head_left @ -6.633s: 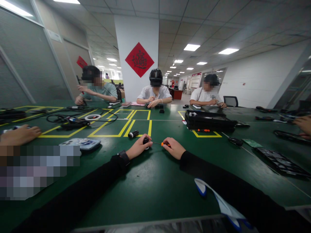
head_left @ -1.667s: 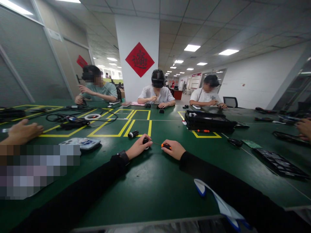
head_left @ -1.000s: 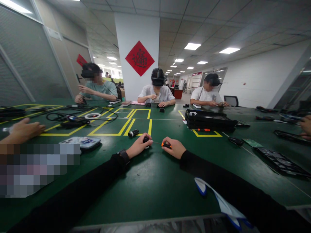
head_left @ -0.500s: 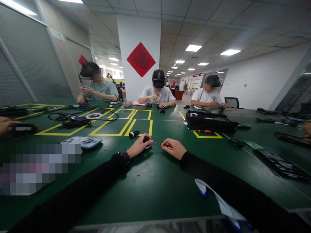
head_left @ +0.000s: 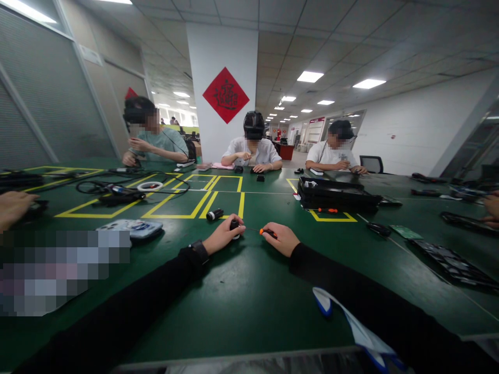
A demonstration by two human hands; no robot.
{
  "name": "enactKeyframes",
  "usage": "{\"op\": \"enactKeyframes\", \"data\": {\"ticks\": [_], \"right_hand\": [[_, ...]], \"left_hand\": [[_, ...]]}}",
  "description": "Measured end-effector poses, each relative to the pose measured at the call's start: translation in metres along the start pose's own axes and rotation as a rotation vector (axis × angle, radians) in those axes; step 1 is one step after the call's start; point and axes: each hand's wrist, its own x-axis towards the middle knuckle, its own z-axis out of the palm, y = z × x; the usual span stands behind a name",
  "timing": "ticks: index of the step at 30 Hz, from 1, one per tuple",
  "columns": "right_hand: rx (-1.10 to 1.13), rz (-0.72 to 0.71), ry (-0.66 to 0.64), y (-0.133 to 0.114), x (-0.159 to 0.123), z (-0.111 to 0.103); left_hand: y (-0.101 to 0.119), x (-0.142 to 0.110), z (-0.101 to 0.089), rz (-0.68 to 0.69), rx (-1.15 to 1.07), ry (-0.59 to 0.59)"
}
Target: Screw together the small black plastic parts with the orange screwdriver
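On the green tabletop (head_left: pixel 249 301), my left hand (head_left: pixel 222 235) is closed round a small black cylindrical part (head_left: pixel 234 225) with a white lower end. My right hand (head_left: pixel 281 238) grips the orange and black handle of a screwdriver (head_left: pixel 268 233). Its thin shaft points left toward the black part; whether the tip touches it I cannot tell. Just behind my left hand lies another black cylinder (head_left: pixel 214 214) with a pale end.
A stack of black trays (head_left: pixel 337 195) stands at the back right, an orange-handled tool (head_left: pixel 328 210) before it. At left are a phone-like case (head_left: pixel 132 228) and coiled black cables (head_left: pixel 111 189). A white and blue strip (head_left: pixel 360 327) lies near my right forearm. Several people sit round the table.
My right hand has turned slightly on the screwdriver handle. My left hand stays in place with the black part. At the far left, another person's hand has shifted over a dark object.
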Motion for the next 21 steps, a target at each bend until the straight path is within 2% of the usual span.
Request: {"op": "enactKeyframes", "data": {"ticks": [4,12,21], "right_hand": [[0.033,-0.018,0.028,0.001,-0.0002,0.0017],[-0.002,0.044,-0.022,-0.001,-0.0006,-0.0008],[-0.004,-0.008,0.005,0.0003,0.0,-0.0007]], "left_hand": [[0.0004,-0.0002,-0.0006,-0.006,-0.015,0.001],[0.0018,-0.0007,0.0005,0.001,0.02,0.001],[0.0014,-0.001,0.0005,0.01,-0.006,0.025]]}}
